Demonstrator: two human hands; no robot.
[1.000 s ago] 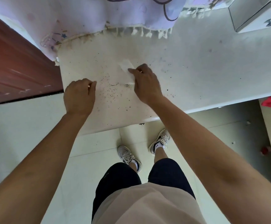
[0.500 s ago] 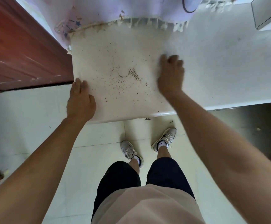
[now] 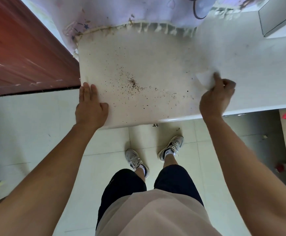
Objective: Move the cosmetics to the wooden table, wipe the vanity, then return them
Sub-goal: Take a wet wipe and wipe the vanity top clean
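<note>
Beside the vanity's (image 3: 156,53) left edge stands a reddish wooden surface (image 3: 19,57). Our left hand (image 3: 90,108) lies flat on the vanity's front left corner, fingers straight and together, pointing toward its back. Dark crumbs (image 3: 133,85) speckle the vanity's middle. Right of them, on the vanity top, a white wipe (image 3: 204,79) pokes its free corner leftward from our right hand (image 3: 217,97), which pinches it in curled fingers, well apart from our left. The hand hides the wipe's long axis.

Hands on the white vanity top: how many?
2. The left hand lies flat at the white vanity top's left front corner; the right hand grips a white wipe farther right.
</note>
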